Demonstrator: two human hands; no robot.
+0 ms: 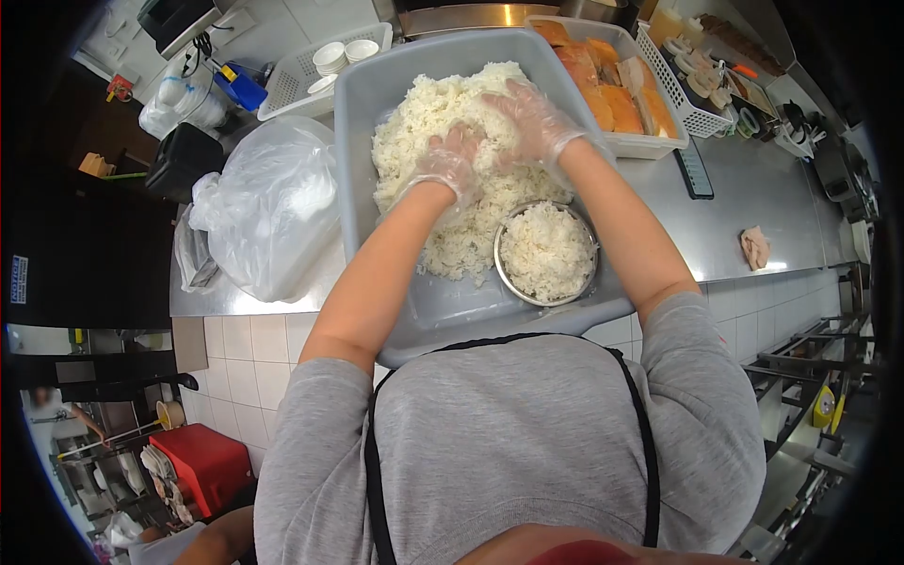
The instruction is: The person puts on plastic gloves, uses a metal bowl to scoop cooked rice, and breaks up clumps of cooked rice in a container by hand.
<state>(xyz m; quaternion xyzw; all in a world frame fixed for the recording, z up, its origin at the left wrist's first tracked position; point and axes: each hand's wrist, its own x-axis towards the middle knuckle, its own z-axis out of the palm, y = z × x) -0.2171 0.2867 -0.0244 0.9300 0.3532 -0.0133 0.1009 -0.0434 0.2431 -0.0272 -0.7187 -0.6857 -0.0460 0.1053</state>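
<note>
Both my hands wear clear plastic gloves and work in a big mound of cooked white rice [428,108]. The mound fills the far part of a deep grey tub [443,306]. My left hand [452,162] presses into the middle of the rice, fingers apart and their tips sunk in it. Further back, my right hand [535,124] lies spread against the mound's right side. Nearer to me in the tub sits a round metal bowl [499,266] heaped with rice [548,252], below my right forearm; neither hand touches it.
Left of the tub lies a cloudy plastic bag [268,207]; behind it, a white basket [282,89] holds small white bowls [330,58]. A container [640,143] of orange fish fillets [617,105] stands at right. Beyond are a phone [694,171] and a crumpled cloth [754,247].
</note>
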